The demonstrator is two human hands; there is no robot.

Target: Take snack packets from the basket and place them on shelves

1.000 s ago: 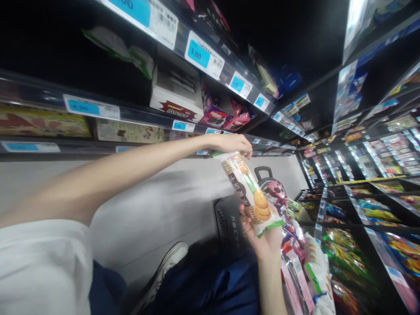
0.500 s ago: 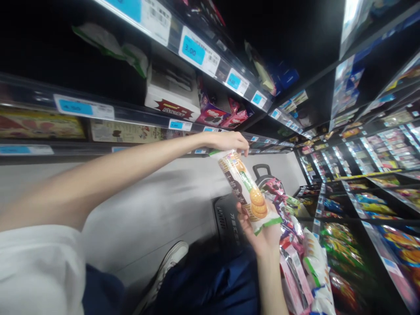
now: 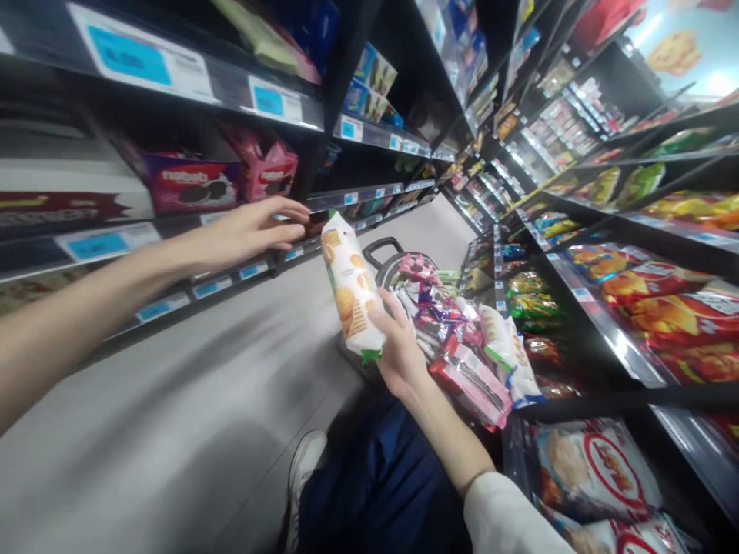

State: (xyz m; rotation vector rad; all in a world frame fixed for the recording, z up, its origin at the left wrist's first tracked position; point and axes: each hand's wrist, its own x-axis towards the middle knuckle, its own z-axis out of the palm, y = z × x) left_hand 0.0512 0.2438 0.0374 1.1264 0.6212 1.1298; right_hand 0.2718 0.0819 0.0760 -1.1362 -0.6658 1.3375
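A: Where's the long white plastic packet with green ends and printed golden biscuits (image 3: 349,285)?
B: In the right hand (image 3: 399,346) — held up above the pale grey floor (image 3: 231,423), its top end leaning to the left.
A: How is it gripped?
B: The fingers and thumb grasp its lower part, near the bottom green end.
A: And the left hand (image 3: 254,231)?
B: Nothing in its grasp. The fingers are loosely stretched out, the tips just beside the packet's top end, with a small gap between.
A: What's behind that hand?
B: A dark shelf with white-and-blue price labels. On it sit a purple cardboard box marked "nabati" (image 3: 193,185) and, next to it, a bright pink pack (image 3: 270,171).
A: Anything beyond the right hand?
B: A heap of shiny pink, purple and white snack packs (image 3: 442,312), with a black curved plastic handle (image 3: 381,246) at its far side — and shelves of colourful bags farther right.
A: Below?
B: 1 white shoe (image 3: 305,462) beside dark navy trousers (image 3: 375,469).
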